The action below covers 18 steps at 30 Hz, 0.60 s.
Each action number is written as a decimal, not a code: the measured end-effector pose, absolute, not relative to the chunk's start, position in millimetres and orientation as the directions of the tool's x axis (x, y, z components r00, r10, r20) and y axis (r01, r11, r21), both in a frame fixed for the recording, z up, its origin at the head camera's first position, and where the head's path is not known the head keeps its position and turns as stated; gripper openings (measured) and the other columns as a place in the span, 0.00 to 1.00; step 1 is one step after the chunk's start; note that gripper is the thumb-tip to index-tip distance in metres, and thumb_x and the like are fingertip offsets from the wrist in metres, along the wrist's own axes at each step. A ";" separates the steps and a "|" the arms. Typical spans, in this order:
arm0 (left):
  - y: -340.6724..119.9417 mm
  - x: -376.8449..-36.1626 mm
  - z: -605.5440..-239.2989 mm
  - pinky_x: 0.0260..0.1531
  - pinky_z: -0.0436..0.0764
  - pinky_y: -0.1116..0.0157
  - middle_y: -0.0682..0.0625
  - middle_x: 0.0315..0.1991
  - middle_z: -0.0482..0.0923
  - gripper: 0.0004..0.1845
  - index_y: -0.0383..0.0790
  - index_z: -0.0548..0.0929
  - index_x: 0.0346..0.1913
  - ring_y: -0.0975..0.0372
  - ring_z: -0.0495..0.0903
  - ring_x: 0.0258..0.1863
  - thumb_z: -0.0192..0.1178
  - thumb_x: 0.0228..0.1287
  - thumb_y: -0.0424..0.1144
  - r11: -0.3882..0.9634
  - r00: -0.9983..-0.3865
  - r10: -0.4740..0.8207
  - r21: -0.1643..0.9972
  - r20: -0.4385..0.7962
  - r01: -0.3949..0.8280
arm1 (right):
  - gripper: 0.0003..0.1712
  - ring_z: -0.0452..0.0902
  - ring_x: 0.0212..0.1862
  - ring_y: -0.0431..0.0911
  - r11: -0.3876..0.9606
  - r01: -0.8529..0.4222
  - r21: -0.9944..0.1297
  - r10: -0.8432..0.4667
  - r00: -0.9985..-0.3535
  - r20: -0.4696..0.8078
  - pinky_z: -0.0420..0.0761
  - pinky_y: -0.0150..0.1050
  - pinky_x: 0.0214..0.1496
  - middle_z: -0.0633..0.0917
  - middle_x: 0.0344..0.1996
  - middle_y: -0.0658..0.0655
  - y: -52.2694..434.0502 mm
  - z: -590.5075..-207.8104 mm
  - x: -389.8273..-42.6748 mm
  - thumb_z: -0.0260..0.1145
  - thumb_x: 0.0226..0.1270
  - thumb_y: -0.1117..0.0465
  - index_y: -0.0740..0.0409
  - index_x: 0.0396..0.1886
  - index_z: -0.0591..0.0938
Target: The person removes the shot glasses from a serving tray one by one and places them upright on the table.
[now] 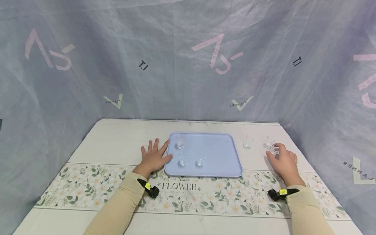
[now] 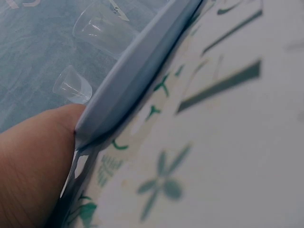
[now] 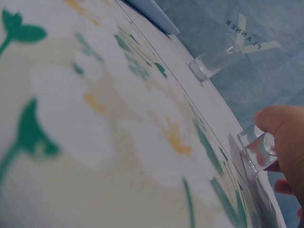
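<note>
Right hand (image 1: 284, 162) pinches a small clear cup (image 1: 274, 149) on the table (image 1: 117, 143), right of the tray (image 1: 223, 153), close beside a second cup (image 1: 268, 142). Advised: lift straight up, grip light, to avoid knocking that neighbour. Left hand (image 1: 153, 158) lies flat, fingers spread, thumb against the tray's left edge, steadying it.

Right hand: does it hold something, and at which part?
The right hand pinches a small clear glass by its upper side wall, near the rim. The glass stands on the table.
</note>
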<state>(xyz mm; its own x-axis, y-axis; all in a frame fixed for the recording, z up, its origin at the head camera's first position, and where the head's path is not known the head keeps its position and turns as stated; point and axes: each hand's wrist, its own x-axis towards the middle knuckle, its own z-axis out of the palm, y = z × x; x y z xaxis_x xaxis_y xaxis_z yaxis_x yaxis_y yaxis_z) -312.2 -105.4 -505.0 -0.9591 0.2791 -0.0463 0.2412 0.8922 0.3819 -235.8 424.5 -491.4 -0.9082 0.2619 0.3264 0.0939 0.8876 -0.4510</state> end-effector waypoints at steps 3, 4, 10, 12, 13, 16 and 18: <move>-105.8 -313.5 -505.9 0.67 0.24 0.32 0.37 0.82 0.32 0.42 0.60 0.47 0.82 0.38 0.26 0.78 0.43 0.71 0.69 0.893 -0.960 0.277 0.381 -0.051 0.237 | 0.30 0.68 0.58 0.76 0.889 0.101 -0.447 0.265 -0.910 0.320 0.50 0.70 0.67 0.76 0.57 0.79 425.0 -491.8 -236.8 0.61 0.74 0.52 0.68 0.65 0.67; -105.8 -313.2 -505.3 0.67 0.24 0.32 0.36 0.82 0.32 0.42 0.59 0.47 0.82 0.37 0.27 0.78 0.44 0.71 0.68 0.891 -0.959 0.278 0.385 -0.046 0.240 | 0.30 0.68 0.58 0.76 0.888 0.102 -0.447 0.265 -0.910 0.319 0.50 0.70 0.67 0.75 0.57 0.79 425.0 -491.5 -236.8 0.61 0.74 0.52 0.68 0.65 0.67; -105.3 -311.7 -503.1 0.68 0.25 0.32 0.35 0.81 0.35 0.42 0.58 0.50 0.82 0.36 0.29 0.78 0.45 0.71 0.67 0.887 -0.958 0.283 0.390 -0.037 0.247 | 0.31 0.68 0.58 0.77 0.887 0.104 -0.450 0.264 -0.914 0.309 0.51 0.70 0.66 0.74 0.58 0.81 424.6 -490.4 -236.4 0.61 0.74 0.52 0.68 0.65 0.66; -105.4 -311.1 -502.7 0.67 0.25 0.32 0.35 0.81 0.35 0.42 0.57 0.49 0.82 0.36 0.29 0.78 0.45 0.71 0.67 0.888 -0.958 0.285 0.386 -0.038 0.249 | 0.31 0.67 0.59 0.77 0.886 0.107 -0.451 0.266 -0.914 0.306 0.51 0.70 0.66 0.74 0.58 0.81 424.9 -490.9 -236.4 0.61 0.74 0.52 0.68 0.66 0.66; -105.3 -311.4 -503.1 0.68 0.25 0.32 0.35 0.81 0.34 0.42 0.58 0.49 0.82 0.36 0.29 0.78 0.45 0.71 0.67 0.892 -0.958 0.282 0.380 -0.041 0.246 | 0.31 0.67 0.59 0.77 0.886 0.107 -0.451 0.266 -0.914 0.306 0.51 0.70 0.66 0.74 0.58 0.81 425.1 -491.2 -236.4 0.61 0.74 0.52 0.68 0.66 0.66; -105.1 -310.5 -501.5 0.68 0.27 0.32 0.35 0.81 0.34 0.42 0.58 0.49 0.82 0.36 0.29 0.78 0.45 0.72 0.67 0.893 -0.959 0.281 0.377 -0.037 0.247 | 0.31 0.67 0.59 0.78 0.886 0.108 -0.451 0.267 -0.914 0.305 0.51 0.70 0.66 0.74 0.58 0.82 426.0 -492.3 -236.6 0.61 0.74 0.52 0.68 0.66 0.66; -104.9 -310.2 -500.5 0.68 0.28 0.31 0.36 0.82 0.34 0.42 0.58 0.49 0.82 0.37 0.29 0.78 0.45 0.72 0.67 0.895 -0.960 0.278 0.373 -0.038 0.245 | 0.31 0.67 0.59 0.78 0.886 0.110 -0.451 0.267 -0.915 0.302 0.51 0.70 0.66 0.74 0.58 0.82 426.4 -492.8 -236.7 0.61 0.74 0.52 0.69 0.66 0.66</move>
